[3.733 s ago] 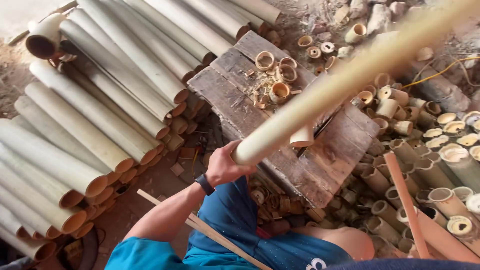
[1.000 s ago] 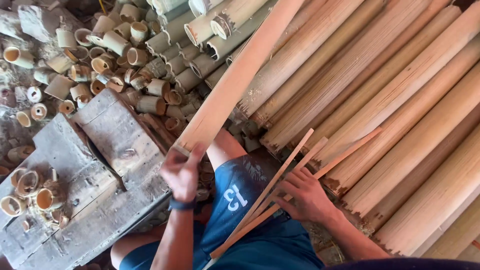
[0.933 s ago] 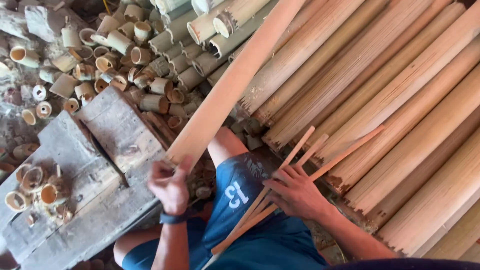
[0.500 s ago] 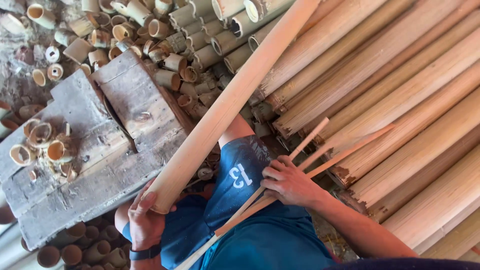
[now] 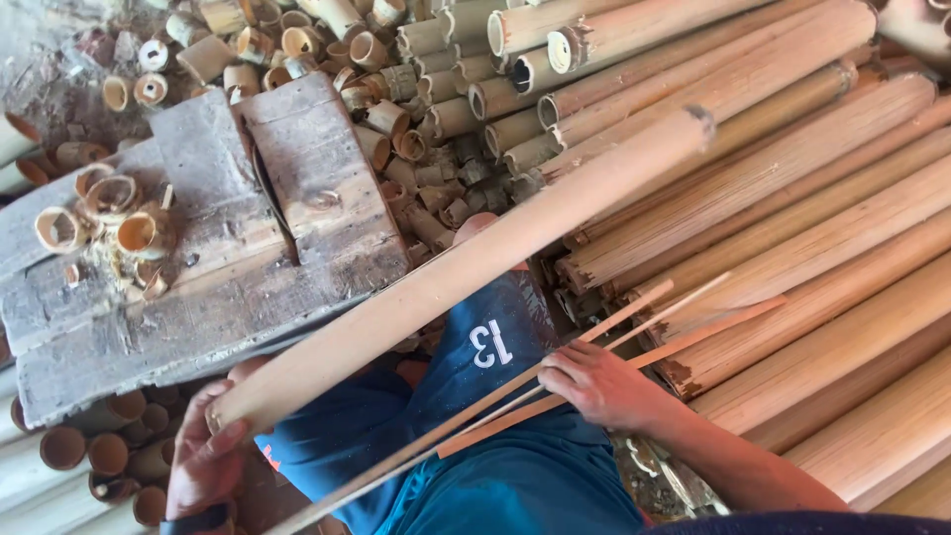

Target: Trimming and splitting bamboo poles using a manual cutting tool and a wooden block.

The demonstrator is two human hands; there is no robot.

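Across the lap, over the bench's [image 5: 198, 297] near edge, a long bamboo pole [image 5: 466, 272] is gripped at its near end by the left hand [image 5: 203, 461]. Thin bamboo strips [image 5: 555, 381] are clasped by the right hand [image 5: 594, 381]. Both ends are best kept steady, clear of the stacked poles [image 5: 792, 198].

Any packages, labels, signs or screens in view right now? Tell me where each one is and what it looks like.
No packages, signs or screens are in view.
Printed mark: white figures on the blue shorts, over the person's thigh, just under the long bamboo pole that the left hand holds.
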